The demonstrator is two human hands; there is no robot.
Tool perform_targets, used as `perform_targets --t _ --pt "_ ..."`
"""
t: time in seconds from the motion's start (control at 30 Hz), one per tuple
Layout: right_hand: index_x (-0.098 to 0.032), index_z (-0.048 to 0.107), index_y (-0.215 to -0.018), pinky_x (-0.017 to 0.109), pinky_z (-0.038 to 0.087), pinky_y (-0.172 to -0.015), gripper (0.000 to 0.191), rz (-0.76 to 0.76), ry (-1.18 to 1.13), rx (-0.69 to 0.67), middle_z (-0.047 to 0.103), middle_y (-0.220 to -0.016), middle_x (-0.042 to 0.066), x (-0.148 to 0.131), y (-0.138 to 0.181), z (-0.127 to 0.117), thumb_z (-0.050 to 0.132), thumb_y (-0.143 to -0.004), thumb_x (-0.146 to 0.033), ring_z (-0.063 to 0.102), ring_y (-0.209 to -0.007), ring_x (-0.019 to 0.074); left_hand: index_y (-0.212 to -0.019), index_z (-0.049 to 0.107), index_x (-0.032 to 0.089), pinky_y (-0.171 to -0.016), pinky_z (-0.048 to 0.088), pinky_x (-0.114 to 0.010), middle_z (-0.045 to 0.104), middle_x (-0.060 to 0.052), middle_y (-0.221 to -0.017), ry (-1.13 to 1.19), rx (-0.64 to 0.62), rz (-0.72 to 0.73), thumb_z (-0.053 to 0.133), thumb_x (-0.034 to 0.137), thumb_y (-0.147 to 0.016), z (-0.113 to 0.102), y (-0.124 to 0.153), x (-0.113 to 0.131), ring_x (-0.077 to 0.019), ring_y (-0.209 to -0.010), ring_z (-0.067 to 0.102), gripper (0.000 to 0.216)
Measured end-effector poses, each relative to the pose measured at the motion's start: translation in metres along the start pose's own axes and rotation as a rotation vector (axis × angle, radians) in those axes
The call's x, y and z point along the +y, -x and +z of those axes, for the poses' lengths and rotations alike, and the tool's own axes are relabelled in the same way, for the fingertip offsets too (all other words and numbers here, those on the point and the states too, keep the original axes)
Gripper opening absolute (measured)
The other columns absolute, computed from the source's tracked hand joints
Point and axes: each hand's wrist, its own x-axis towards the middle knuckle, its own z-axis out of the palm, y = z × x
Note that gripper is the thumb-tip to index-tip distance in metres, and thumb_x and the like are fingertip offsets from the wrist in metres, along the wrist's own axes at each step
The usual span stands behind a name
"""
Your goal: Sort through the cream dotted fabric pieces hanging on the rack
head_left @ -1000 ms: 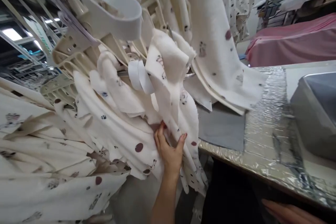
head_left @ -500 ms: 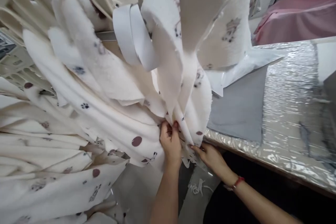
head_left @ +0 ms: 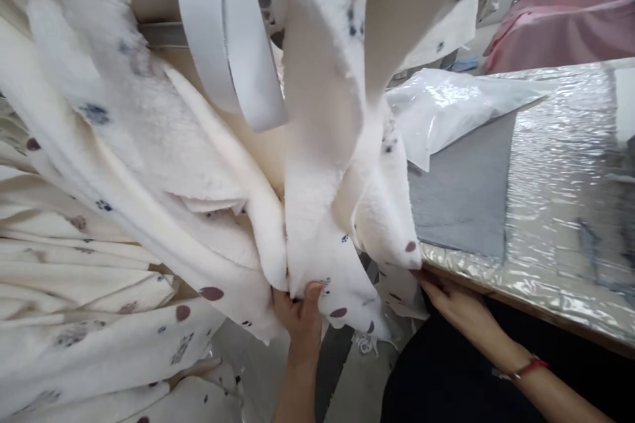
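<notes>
A soft white cloth hangs down in big folds in the middle, in front of the person. It has little paw prints and dark red spots on it. The left hand is at the bottom of the cloth, with its thumb in front and its other fingers partly hidden. Its grip is closed on the cloth's low edge. The right hand is a bit farther right, near the front edge of the tabletop. Its grip is small and tight, with the fingertips at a corner of the same cloth, close to a red spot. The two hands are apart, with part of the cloth hanging between them. A red bracelet is on the right wrist. Above the left hand, a smooth white band hangs in a loop. More spotted cloths hang in lots of folds on the left side. The tabletop has a shiny, wrinkly cover. A flat gray sheet lies on it, and see-through plastic lies partly over the sheet. Behind the tabletop is a pink cover. Some white strings are down low, under the cloth.
</notes>
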Motion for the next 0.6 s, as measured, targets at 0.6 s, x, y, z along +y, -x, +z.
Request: perform_targets --t 0.6 --pt "-0.023 0.061 -0.073 0.022 0.049 -0.059 0.038 -0.175 -0.113 -0.023 0.061 -0.074 0.001 -0.082 0.054 -0.063 0.046 -0.103 -0.039 0.062 -0.064 0.0131 -0.1 0.07 0.02 -0.081 0.05 -0.023 0.065 -0.004 -0.101 -0.086 0.177 0.173 0.061 0.028 -0.097 -0.052 0.03 0.021 -0.0147 -0.094 0.062 0.013"
